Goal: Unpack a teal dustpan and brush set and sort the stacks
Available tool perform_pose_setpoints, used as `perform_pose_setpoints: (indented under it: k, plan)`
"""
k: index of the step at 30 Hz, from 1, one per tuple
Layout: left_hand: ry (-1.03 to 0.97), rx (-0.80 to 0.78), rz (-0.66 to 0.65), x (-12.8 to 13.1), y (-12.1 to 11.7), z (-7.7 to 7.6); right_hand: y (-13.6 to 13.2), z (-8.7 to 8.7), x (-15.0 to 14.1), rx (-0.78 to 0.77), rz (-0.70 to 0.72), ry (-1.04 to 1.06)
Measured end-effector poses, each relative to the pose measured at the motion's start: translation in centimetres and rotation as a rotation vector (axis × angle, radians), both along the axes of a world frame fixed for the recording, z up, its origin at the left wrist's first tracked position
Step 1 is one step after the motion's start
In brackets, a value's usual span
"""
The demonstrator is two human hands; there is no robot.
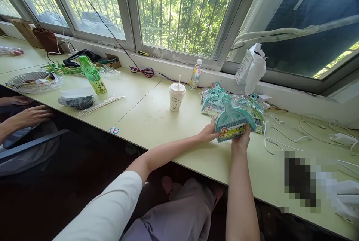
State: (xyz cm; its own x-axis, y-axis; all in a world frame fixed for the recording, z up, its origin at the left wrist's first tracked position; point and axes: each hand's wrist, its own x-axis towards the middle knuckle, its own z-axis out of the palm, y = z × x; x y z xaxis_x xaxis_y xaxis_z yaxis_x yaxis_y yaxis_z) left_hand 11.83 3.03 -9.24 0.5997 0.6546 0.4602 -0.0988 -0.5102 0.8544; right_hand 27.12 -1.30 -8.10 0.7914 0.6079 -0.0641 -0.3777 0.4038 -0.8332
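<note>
dustpan set (235,115): holding step, imo
left hand (209,131): closed on its left edge
right hand (241,139): closed lower right
packs (212,102) behind grip: any move needs clearance

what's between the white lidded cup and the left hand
Only a bare stretch of tabletop lies between the white lidded cup and the left hand, which holds the teal dustpan set; the head view shows this.
</note>
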Motion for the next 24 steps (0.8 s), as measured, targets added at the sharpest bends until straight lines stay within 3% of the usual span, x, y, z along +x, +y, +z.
perform_pose_setpoints:
  k: [12,24]
  plan:
    - [0.126,0.092,0.008,-0.8,-0.8,1.4,-0.8,1.0,0.1,-0.008,0.005,0.017]
    - [0.122,0.094,0.049,-0.7,-0.1,0.7,-0.4,0.8,0.1,-0.096,0.095,0.027]
